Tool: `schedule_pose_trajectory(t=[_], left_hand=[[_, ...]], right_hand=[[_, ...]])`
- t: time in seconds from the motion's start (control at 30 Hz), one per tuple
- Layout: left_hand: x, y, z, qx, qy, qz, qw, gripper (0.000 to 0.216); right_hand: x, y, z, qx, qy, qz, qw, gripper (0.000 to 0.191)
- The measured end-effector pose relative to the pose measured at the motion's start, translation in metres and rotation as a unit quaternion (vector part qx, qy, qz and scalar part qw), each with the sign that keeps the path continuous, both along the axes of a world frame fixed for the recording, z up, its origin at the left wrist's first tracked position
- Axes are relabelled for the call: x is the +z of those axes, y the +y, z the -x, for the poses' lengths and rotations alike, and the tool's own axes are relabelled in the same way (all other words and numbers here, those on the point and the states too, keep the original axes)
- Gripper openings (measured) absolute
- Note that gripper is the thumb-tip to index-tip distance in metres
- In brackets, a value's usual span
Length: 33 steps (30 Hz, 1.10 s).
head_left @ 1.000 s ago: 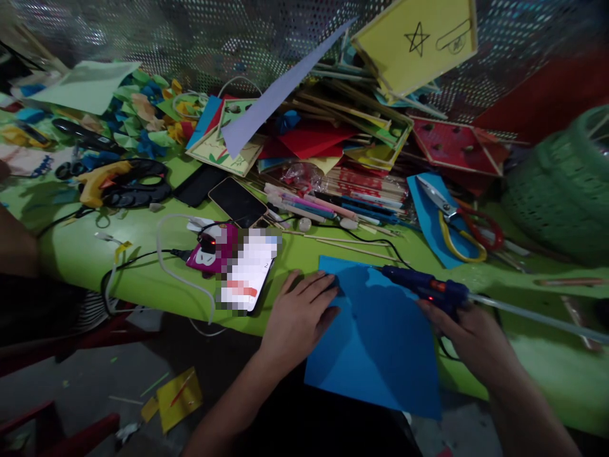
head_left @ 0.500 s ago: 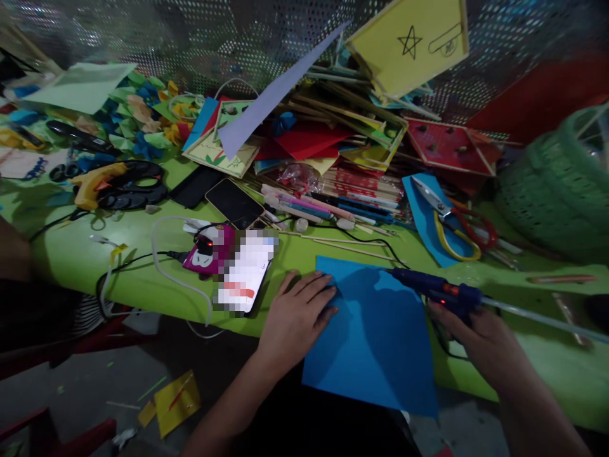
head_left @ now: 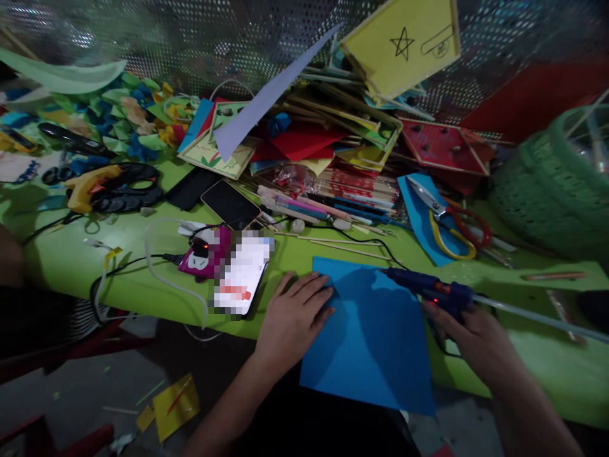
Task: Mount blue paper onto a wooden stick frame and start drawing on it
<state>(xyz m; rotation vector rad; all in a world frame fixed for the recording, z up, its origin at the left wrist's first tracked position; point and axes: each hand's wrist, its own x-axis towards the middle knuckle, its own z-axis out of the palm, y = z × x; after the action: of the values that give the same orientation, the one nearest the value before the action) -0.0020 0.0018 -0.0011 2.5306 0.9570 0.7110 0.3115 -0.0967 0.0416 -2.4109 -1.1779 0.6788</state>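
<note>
A blue sheet of paper (head_left: 366, 343) lies in front of me, its lower part overhanging the green table's near edge. My left hand (head_left: 295, 311) rests flat with fingers stretched, the fingertips on the sheet's left edge. My right hand (head_left: 466, 330) is wrapped around a dark blue glue gun (head_left: 428, 285). The gun's nozzle points left, at the sheet's top edge near its right corner; whether it touches the paper I cannot tell. A small red light glows on the gun, and a long clear glue stick (head_left: 533, 317) sticks out of its back.
Left of my left hand lie a lit phone (head_left: 240, 273) and a purple power strip (head_left: 209, 254) with cables. Scissors (head_left: 442, 219) rest on blue paper behind the sheet. A green basket (head_left: 547, 178) stands at right. Sticks, pens and papers pile up behind; a person's arm (head_left: 9, 260) shows at far left.
The view has shifted slightly, so most things sit a little further left. At the far left, the pale green sheet has moved left and now curves. Both hands keep their places on paper and gun.
</note>
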Motion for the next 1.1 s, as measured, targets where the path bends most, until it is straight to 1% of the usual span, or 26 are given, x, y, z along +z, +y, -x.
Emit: schedule_pose_trajectory(t=[0.17, 0.33, 0.53, 0.6, 0.73, 0.83, 0.93, 1.03, 1.1], left_hand=[[0.001, 0.0, 0.001, -0.001, 0.006, 0.013, 1.0, 0.028], [0.002, 0.0, 0.001, -0.004, 0.009, 0.014, 1.0, 0.028], [0.001, 0.0, 0.0, 0.002, 0.013, 0.016, 1.0, 0.027], [0.001, 0.0, -0.001, 0.002, 0.005, 0.011, 1.0, 0.026], [0.001, 0.0, -0.001, 0.003, -0.002, 0.005, 1.0, 0.025], [0.001, 0.001, 0.0, 0.002, 0.005, 0.009, 1.0, 0.025], [0.001, 0.003, 0.002, -0.005, 0.003, 0.007, 1.0, 0.026], [0.005, 0.005, 0.003, -0.01, 0.004, 0.005, 1.0, 0.032], [0.011, 0.005, 0.002, -0.008, 0.012, 0.003, 1.0, 0.035]], right_hand=[[-0.004, -0.002, -0.003, 0.027, -0.004, -0.008, 1.0, 0.061], [-0.01, 0.0, -0.001, 0.057, 0.008, -0.052, 0.997, 0.055], [-0.002, -0.004, -0.003, 0.029, 0.009, -0.023, 0.999, 0.059], [-0.001, -0.008, -0.005, 0.015, 0.015, -0.025, 0.999, 0.058], [-0.009, -0.011, -0.008, 0.01, 0.011, -0.025, 1.0, 0.059], [-0.015, -0.008, -0.007, 0.035, 0.005, -0.04, 0.999, 0.059], [-0.017, -0.006, -0.006, 0.052, 0.013, -0.049, 0.997, 0.06], [-0.015, -0.011, -0.009, 0.037, 0.001, -0.047, 0.998, 0.06], [-0.015, -0.016, -0.013, 0.019, 0.01, -0.057, 0.998, 0.058]])
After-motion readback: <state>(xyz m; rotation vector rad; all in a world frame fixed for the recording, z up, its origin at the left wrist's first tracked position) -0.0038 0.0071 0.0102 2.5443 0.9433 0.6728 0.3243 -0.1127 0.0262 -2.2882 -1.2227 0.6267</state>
